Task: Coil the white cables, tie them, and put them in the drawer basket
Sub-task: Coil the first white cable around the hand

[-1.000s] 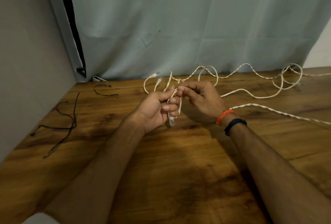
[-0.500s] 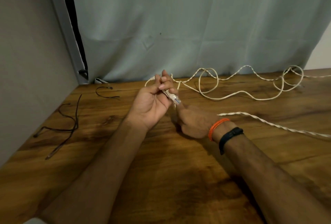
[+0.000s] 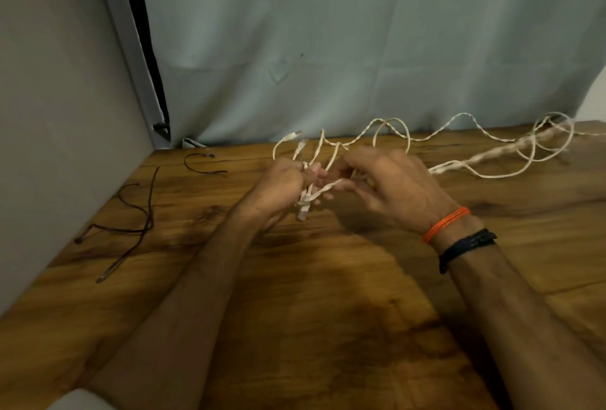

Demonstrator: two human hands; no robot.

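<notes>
White cables (image 3: 485, 157) motion-blurred at right; run off right edge.

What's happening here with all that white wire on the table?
A person is gathering a long white cable at a wooden table. The left hand grips a bunch of strands with a plug end hanging below it, while the right hand pinches a twisted length next to it. Most of the cable lies loose and looped toward the far right, so the coiling has barely started. Some thin dark cords lie untouched on the left. No basket is in view.
</notes>
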